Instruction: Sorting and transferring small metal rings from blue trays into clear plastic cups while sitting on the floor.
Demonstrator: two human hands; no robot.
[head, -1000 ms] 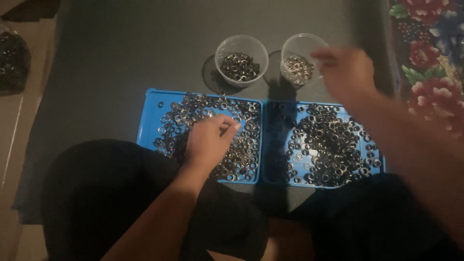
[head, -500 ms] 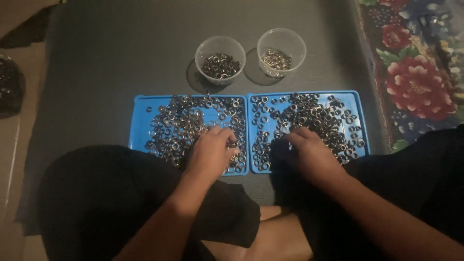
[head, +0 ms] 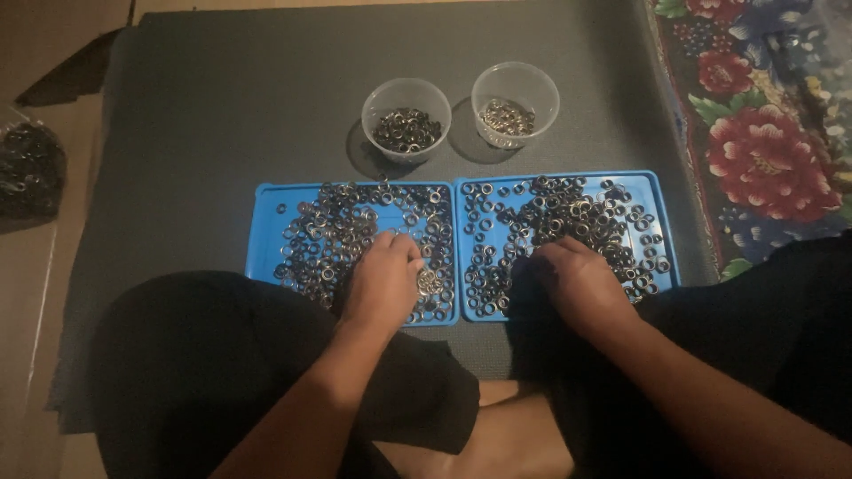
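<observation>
Two blue trays (head: 266, 200) sit side by side on a dark grey mat (head: 222, 98), each strewn with small metal rings (head: 568, 213), and a hand rests in each. Left hand (head: 383, 282) lies palm-down on the near right part of the left tray, fingers (head: 404, 251) curled over the rings; whether any ring is pinched beneath them cannot be told from this angle. Right hand (head: 577, 282) lies on the near left part of the right tray, fingers bent down into the rings (their tips are hidden, so its grasp too cannot be told). A second ago the right hand was raised over the right cup (head: 515, 102) beyond the trays; half a second ago it had already come down to the right tray, and now it is settled among the rings there, which suggests a new round of picking from the tray has begun. Over the same interval the left hand has barely shifted on its tray. Both clear cups, the left cup (head: 406, 120) and the right, stand just beyond the trays and hold a shallow layer of rings. Outside the mat, a dark bag (head: 27, 173) lies at the left and a flowered cloth (head: 763, 151) at the right.
</observation>
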